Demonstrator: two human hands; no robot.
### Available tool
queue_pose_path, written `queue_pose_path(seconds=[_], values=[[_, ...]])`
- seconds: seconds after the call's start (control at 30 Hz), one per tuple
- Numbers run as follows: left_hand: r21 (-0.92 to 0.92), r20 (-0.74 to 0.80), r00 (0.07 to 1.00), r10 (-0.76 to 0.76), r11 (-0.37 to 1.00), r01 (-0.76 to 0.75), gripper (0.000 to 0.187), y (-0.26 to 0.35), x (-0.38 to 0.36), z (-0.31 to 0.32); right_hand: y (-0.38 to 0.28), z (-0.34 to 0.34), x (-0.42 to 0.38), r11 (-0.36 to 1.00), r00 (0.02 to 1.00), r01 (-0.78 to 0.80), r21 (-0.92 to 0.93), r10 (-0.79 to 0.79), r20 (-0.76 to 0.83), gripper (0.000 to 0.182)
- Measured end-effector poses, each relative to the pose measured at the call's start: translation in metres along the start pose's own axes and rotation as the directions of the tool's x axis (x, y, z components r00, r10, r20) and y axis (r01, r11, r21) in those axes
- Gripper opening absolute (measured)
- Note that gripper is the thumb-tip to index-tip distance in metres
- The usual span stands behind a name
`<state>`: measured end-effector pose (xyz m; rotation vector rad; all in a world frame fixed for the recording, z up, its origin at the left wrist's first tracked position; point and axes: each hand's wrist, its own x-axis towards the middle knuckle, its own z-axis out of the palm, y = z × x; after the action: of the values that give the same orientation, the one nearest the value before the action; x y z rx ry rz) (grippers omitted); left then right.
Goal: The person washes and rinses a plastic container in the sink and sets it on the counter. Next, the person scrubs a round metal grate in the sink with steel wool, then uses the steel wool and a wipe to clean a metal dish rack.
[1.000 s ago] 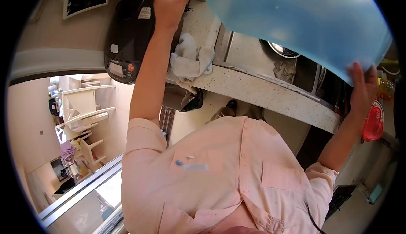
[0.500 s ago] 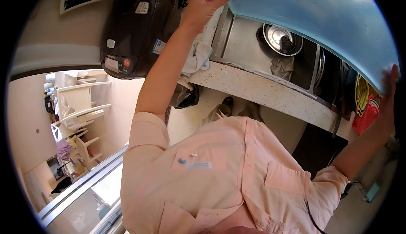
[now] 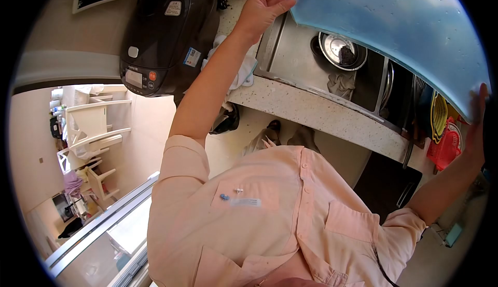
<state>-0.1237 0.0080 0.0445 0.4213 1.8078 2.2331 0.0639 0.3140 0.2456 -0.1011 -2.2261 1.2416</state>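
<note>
A large light-blue sheet or board [image 3: 384, 12], dotted with drops, is raised over the far part of the steel sink [image 3: 290, 48]. Its left edge is pinched between the thumb and fingers of my left hand [image 3: 264, 14]. My right hand [image 3: 476, 121] grips the right edge, its fingers partly blurred and hidden. Below the sheet, a shiny metal bowl [image 3: 358, 56] with something dark inside sits in the sink. A crumpled grey cloth [image 3: 341, 84] lies beside the bowl. The sheet's far side runs out of view.
A dark rice cooker [image 3: 168, 32] stands left of my left arm, near a white cloth [image 3: 243, 71]. The speckled counter edge [image 3: 321, 108] runs in front of me. Yellow [image 3: 439, 114] and red baskets [image 3: 445, 147] hang at the right. White chairs [image 3: 96, 115] show at far left.
The sheet and my left hand have shifted slightly right and down in view. The whole scene has moved a little with the camera. Both hands stay on the sheet.
</note>
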Motion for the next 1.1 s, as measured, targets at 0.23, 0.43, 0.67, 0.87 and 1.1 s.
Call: queue_pose_path(seconds=[0.23, 0.43, 0.67, 0.87, 1.1], values=[[0.026, 0.009, 1.000, -0.015, 1.000, 0.015, 0.037, -0.002, 0.000, -0.001, -0.007, 0.005, 0.001, 1.000, 1.000, -0.004, -0.023, 0.005, 0.022, 0.026], [0.049, -0.039, 0.998, -0.043, 0.998, 0.045, 0.039, 0.001, -0.005, 0.002, -0.011, 0.009, 0.004, 0.999, 0.999, -0.009, -0.044, 0.011, 0.040, 0.026], [0.028, -0.010, 0.998, -0.059, 0.998, 0.059, 0.041, -0.010, 0.000, -0.004, -0.016, 0.014, 0.006, 0.998, 0.999, -0.012, -0.067, 0.016, 0.050, 0.026], [0.110, 0.012, 0.991, -0.130, 0.986, 0.128, 0.034, -0.024, -0.001, -0.006, -0.021, 0.017, 0.007, 0.996, 0.998, -0.022, -0.090, 0.028, 0.060, 0.026], [0.072, 0.027, 0.982, -0.186, 0.980, 0.183, 0.029, -0.029, -0.006, -0.001, -0.024, 0.017, 0.011, 0.992, 0.996, -0.004, -0.123, 0.015, 0.090, 0.026]])
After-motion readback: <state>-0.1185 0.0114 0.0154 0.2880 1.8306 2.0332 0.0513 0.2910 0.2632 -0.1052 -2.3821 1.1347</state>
